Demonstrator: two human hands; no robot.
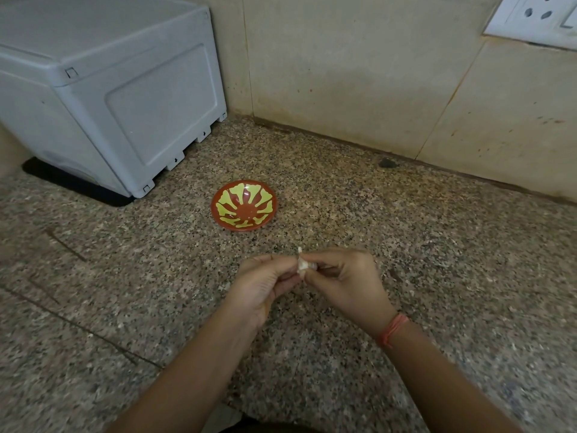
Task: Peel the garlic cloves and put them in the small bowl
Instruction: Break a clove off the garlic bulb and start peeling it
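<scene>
1. One garlic clove (302,265) shows just below the centre of the frame, held in the air above the speckled countertop (421,245). A wisp of pale skin sticks up from its top.
2. The left hand (265,285) pinches the clove from the left with thumb and curled fingertips. The right hand (346,281) pinches it from the right with thumb and forefinger, its other fingers curled underneath. Neither hand is relaxed.
3. The clove is likely very light, small and firm, so it needs little force. Its skin looks dry and papery and should tear off in brittle flakes rather than in one piece.
4. The best hold is probably one hand steadying the clove's body while the other hand's nails catch the loose skin at the raised tip and pull it down the side.
5. Once bare, the clove may turn smooth and a little tacky, so it could slip out of a hard squeeze.
6. The small bowl (216,210), red with a yellow-green pattern, sits just above centre, apart from the hands, and looks empty. It is shallow, so the clove is better set down low than tossed in.
7. A grey plastic box (109,89) fills the upper left of the frame, and a wall socket (537,17) sits in the upper right corner.
</scene>
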